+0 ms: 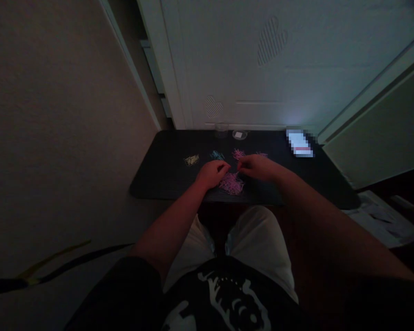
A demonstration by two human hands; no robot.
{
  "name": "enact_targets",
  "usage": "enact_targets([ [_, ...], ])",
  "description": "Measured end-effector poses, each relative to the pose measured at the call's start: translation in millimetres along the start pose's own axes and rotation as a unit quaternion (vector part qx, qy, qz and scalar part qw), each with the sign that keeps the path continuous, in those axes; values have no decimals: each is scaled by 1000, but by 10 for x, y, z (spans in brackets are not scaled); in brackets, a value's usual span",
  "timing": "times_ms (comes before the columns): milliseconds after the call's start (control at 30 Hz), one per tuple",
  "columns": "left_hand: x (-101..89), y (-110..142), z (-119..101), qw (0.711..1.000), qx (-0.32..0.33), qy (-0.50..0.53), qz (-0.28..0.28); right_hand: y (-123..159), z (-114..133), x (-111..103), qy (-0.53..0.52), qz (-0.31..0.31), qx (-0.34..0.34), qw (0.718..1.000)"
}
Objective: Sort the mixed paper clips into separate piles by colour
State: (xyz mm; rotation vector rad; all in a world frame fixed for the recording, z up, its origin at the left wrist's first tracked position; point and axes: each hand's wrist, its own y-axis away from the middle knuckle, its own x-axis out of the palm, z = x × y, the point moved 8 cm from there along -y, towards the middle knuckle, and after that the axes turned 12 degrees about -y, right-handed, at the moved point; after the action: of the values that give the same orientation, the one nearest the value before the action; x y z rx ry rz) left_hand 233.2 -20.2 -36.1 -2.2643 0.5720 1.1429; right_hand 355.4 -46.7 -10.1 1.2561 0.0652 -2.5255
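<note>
The scene is dim. A black table [158, 179] stands before me with small heaps of thin coloured sticks. My left hand [212, 174] and my right hand [257, 166] hover side by side over a pink heap [232, 184] near the front edge. Both hands have their fingers curled and pinched toward each other; what they hold is too small to make out. A yellow heap [192, 160], a blue heap [216, 155] and another pink heap [238, 153] lie just beyond the hands.
At the table's back edge stand a clear cup [221, 129] and a small round dish [239, 134]. A lit phone-like screen [299, 143] lies at the back right. White cabinet doors rise behind; papers lie on the floor at right.
</note>
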Motion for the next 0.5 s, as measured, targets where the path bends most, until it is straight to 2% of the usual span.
enact_targets([
  [200,-12,8,-7,1000,20,19,-7,-19,264,-101,59,11,-54,997],
  [367,-12,17,-30,998,54,30,9,-104,405,-31,95,27,-82,992],
  [500,-21,33,8,998,47,33,4,-197,507,34,110,53,-98,988],
])
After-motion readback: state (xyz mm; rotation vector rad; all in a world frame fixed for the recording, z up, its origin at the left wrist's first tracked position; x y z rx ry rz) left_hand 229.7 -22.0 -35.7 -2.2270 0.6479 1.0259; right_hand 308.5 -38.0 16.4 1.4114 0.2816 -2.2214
